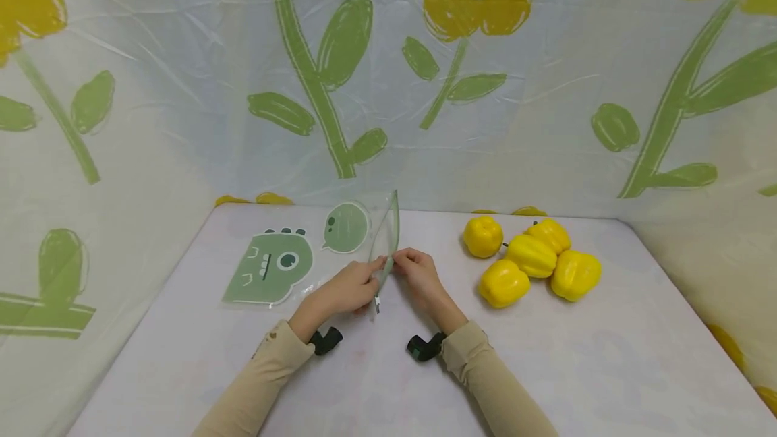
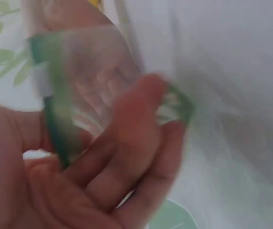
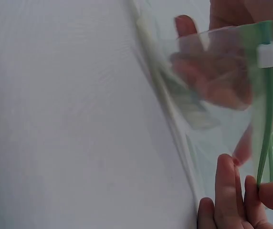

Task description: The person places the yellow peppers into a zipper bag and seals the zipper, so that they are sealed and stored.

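A clear zip bag [image 1: 267, 272] with a green monster print lies on its side, its mouth towards the right and partly spread. Along that mouth runs a green zip strip [image 3: 268, 109] with a white slider [image 3: 268, 56] near one end. My left hand [image 1: 349, 288] grips the bag at its mouth, fingers curled about the film in the left wrist view. On the other side, my right hand [image 1: 420, 275] pinches the green strip between thumb and fingertips [image 3: 270, 193]. Through the clear film, part of the opposite hand shows in each wrist view.
Several yellow bell peppers [image 1: 531, 256] sit grouped on the white table [image 1: 613, 356], right of my right hand. Flower-printed cloth [image 1: 522, 133] hangs behind the table and along its sides. A black wrist device [image 1: 425, 348] juts inward from each sleeve.
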{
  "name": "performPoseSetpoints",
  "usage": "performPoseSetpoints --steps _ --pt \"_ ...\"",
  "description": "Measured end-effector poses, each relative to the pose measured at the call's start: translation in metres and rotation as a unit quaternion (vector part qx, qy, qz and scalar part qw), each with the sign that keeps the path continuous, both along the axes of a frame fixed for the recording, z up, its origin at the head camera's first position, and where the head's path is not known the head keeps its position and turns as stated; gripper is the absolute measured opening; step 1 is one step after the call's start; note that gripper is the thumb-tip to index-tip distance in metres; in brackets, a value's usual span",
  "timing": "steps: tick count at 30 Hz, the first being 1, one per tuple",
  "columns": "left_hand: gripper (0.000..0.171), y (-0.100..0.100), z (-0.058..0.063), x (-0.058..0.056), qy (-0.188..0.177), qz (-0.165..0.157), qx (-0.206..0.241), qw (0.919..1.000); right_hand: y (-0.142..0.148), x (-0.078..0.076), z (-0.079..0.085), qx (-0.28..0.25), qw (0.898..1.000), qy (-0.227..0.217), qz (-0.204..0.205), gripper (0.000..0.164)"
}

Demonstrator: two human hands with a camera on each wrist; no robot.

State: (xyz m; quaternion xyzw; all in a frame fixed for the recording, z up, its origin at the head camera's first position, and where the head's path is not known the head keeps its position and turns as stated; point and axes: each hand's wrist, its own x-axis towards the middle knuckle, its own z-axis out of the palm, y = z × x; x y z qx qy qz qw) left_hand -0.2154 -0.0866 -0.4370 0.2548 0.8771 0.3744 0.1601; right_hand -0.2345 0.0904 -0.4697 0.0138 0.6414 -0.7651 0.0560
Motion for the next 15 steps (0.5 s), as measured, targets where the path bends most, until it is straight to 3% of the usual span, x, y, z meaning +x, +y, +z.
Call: performPoseSetpoints --steps 4,7,13,15 --pt "0.040 0.001 0.002 -0.001 0.095 0.040 0.014 0.9946 0.003 0.000 0.001 0.006 1.000 0.007 -0.002 0.015" --pt "0.025 0.002 0.004 -0.001 0.147 0.064 0.019 0.9869 0.006 -0.001 0.002 0.026 1.000 0.013 -0.004 0.016" --pt "0.025 0.004 0.011 0.001 0.171 0.108 0.038 0.9785 0.010 -0.004 0.001 0.054 0.998 0.013 -0.012 0.015" --pt "0.024 0.004 0.013 0.002 0.177 0.110 0.040 0.9772 0.011 -0.004 0.001 0.060 0.998 0.006 -0.010 0.015"
